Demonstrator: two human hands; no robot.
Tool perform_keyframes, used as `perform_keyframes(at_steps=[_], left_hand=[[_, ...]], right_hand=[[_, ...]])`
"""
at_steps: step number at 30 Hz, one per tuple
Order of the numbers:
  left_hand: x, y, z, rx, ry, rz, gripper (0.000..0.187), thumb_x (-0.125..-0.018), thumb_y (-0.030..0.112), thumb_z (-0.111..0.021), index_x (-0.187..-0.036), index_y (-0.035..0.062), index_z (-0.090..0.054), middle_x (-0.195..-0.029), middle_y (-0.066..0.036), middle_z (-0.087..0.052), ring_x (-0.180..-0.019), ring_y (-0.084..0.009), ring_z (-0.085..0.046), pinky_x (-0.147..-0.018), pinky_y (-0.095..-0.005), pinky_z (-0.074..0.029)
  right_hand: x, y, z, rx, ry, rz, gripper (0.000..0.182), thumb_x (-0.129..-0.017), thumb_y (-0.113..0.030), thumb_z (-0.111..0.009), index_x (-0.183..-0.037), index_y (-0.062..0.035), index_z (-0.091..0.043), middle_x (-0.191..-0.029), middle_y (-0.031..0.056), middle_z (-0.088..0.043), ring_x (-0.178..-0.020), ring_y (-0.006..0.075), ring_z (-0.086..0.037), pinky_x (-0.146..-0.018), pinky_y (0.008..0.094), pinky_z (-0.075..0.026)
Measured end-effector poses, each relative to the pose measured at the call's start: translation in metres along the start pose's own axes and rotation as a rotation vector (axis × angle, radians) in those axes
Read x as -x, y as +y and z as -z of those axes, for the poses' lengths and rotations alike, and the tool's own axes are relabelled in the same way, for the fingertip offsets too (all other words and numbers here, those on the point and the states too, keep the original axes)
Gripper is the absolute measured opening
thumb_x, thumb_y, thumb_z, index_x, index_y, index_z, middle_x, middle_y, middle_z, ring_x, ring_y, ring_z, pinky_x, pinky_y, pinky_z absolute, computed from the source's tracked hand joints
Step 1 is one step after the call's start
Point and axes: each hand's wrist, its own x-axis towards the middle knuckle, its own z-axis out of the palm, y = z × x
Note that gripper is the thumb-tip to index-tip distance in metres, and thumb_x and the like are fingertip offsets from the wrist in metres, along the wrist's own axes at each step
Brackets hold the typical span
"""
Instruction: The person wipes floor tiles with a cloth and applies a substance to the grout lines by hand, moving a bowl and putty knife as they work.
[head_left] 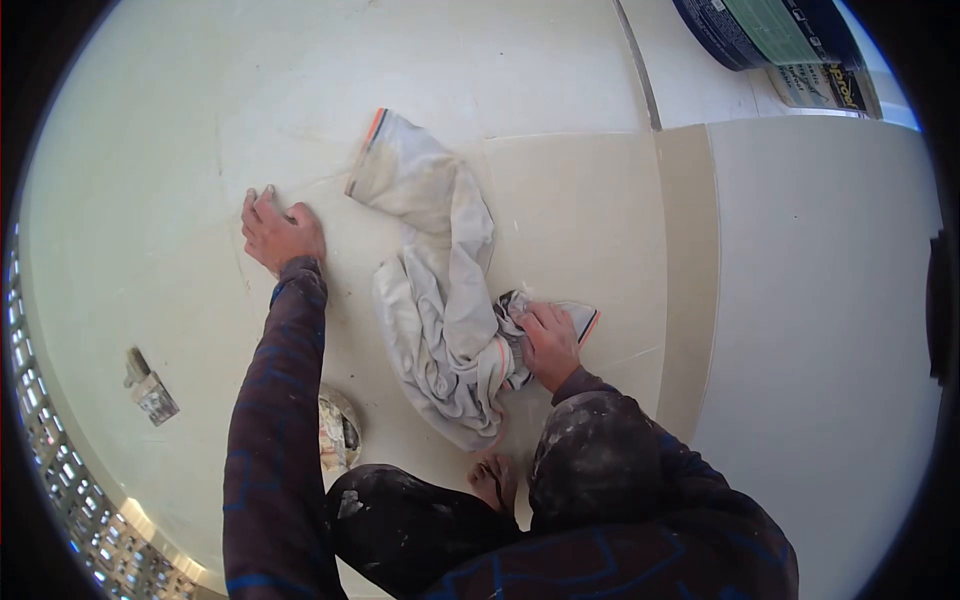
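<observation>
A crumpled light grey shirt (440,340) lies on the pale floor in front of me, stained in places. One sleeve with orange and dark trim stretches toward the far side, and another trimmed end sticks out to the right. My right hand (548,340) is closed on a bunched, darker part of the shirt at its right side. To the left of the shirt, my left hand (285,232) rests on the floor, apart from the cloth. Its fingers are partly bent and spread, with nothing visible in them.
A paint-smeared brush (152,388) lies at the left. A small bucket (350,425) with whitish residue stands by my left forearm, partly hidden. Large tubs (765,30) stand at the top right, beside a raised pale panel (820,280). A perforated basket-like edge (60,460) curves along the lower left.
</observation>
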Motion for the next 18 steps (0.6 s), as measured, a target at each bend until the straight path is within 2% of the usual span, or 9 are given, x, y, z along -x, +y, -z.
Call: perform_keyframes(at_steps=[3,5,7,10,13,16,18], left_hand=[[0.004,-0.003,0.001,-0.027,-0.01,-0.018,0.047,-0.084,0.021,-0.057,-0.13,0.0137,-0.059,-0.148,-0.009,-0.049,-0.135,-0.0293,-0.046,-0.108,-0.0495,-0.036],[0.004,-0.001,0.004,-0.031,-0.01,-0.009,0.048,-0.084,0.022,-0.057,-0.131,0.013,-0.058,-0.149,-0.009,-0.049,-0.136,-0.0298,-0.046,-0.109,-0.0497,-0.036],[0.004,-0.002,0.002,-0.033,-0.023,-0.008,0.049,-0.085,0.024,-0.055,-0.133,0.0121,-0.057,-0.15,-0.009,-0.048,-0.137,-0.0294,-0.045,-0.11,-0.0498,-0.035],[0.005,-0.003,0.005,-0.037,-0.033,-0.005,0.05,-0.086,0.025,-0.054,-0.134,0.0112,-0.056,-0.151,-0.009,-0.048,-0.139,-0.0291,-0.043,-0.112,-0.0499,-0.034],[0.002,0.001,0.004,-0.018,-0.026,0.003,0.05,-0.086,0.026,-0.054,-0.135,0.0111,-0.056,-0.15,-0.009,-0.048,-0.139,-0.0292,-0.044,-0.112,-0.05,-0.034],[0.001,-0.003,0.001,-0.022,-0.009,-0.001,0.05,-0.085,0.025,-0.055,-0.134,0.0119,-0.057,-0.149,-0.01,-0.049,-0.137,-0.0299,-0.045,-0.11,-0.0499,-0.035],[0.003,-0.004,0.0,-0.013,-0.002,-0.017,0.05,-0.084,0.024,-0.057,-0.132,0.0128,-0.059,-0.148,-0.01,-0.049,-0.136,-0.0303,-0.046,-0.109,-0.0499,-0.036]], right_hand=[[-0.031,0.017,-0.005,0.035,0.027,0.018,0.024,-0.078,-0.005,-0.066,-0.102,-0.0075,-0.065,-0.099,0.0088,-0.057,-0.096,0.0305,-0.057,-0.081,0.0434,-0.042],[-0.09,0.021,-0.003,0.036,0.171,0.028,0.016,-0.079,-0.006,-0.065,-0.095,-0.0081,-0.063,-0.096,0.0098,-0.057,-0.093,0.0299,-0.057,-0.08,0.0436,-0.042],[-0.15,0.021,0.005,0.038,0.241,0.037,0.021,-0.083,-0.006,-0.064,-0.104,-0.006,-0.064,-0.099,0.0115,-0.059,-0.096,0.0306,-0.059,-0.083,0.0437,-0.044],[-0.151,0.022,0.002,0.012,0.267,-0.005,0.024,-0.084,-0.007,-0.065,-0.107,-0.0062,-0.064,-0.101,0.0113,-0.06,-0.099,0.0311,-0.059,-0.086,0.0443,-0.045],[-0.045,0.012,-0.009,-0.001,0.119,-0.099,0.034,-0.08,-0.002,-0.066,-0.113,-0.0072,-0.065,-0.103,0.0101,-0.058,-0.1,0.0309,-0.059,-0.086,0.0447,-0.045],[-0.049,0.013,0.003,0.002,0.089,-0.152,0.033,-0.079,-0.002,-0.066,-0.112,-0.0068,-0.065,-0.103,0.0096,-0.058,-0.099,0.0308,-0.059,-0.085,0.0443,-0.045],[-0.105,0.027,0.006,0.0,0.203,-0.155,0.027,-0.08,-0.002,-0.067,-0.107,-0.0062,-0.064,-0.102,0.0106,-0.059,-0.097,0.0317,-0.06,-0.084,0.0454,-0.046]])
